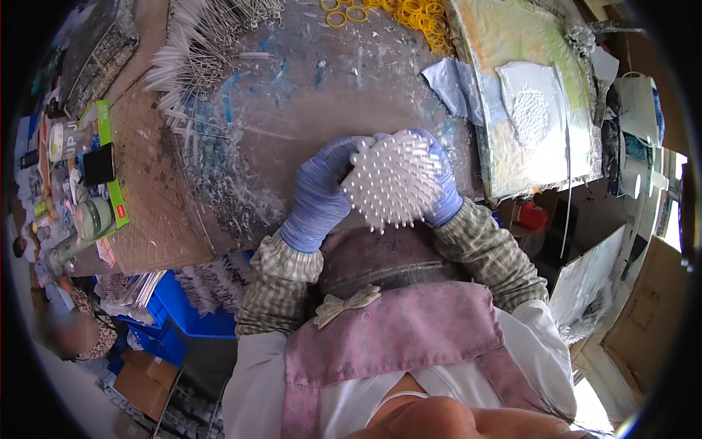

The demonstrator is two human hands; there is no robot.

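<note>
Between my two gloved hands is a round, pale bundle point(395, 181) with many small white bead-like tips pointing up; it looks like a bunch of thin brushes seen end-on, though the shafts are hidden. My left hand point(322, 194), in a blue-purple glove, wraps its left side. On the right side my right hand point(444, 192) grips it, mostly behind the tips. The bundle is above the near edge of a stained grey work table point(292, 88). Loose wire-handled brushes point(194, 55) with white bristles are piled at the table's far left.
Yellow rubber bands point(420, 18) are heaped at the far edge. To the right, a stained board point(490, 157) carries a white sheet point(541, 80) with a dotted white patch. A phone point(99, 165) and green bottle point(92, 218) are at left. Blue bins point(194, 311) stand below.
</note>
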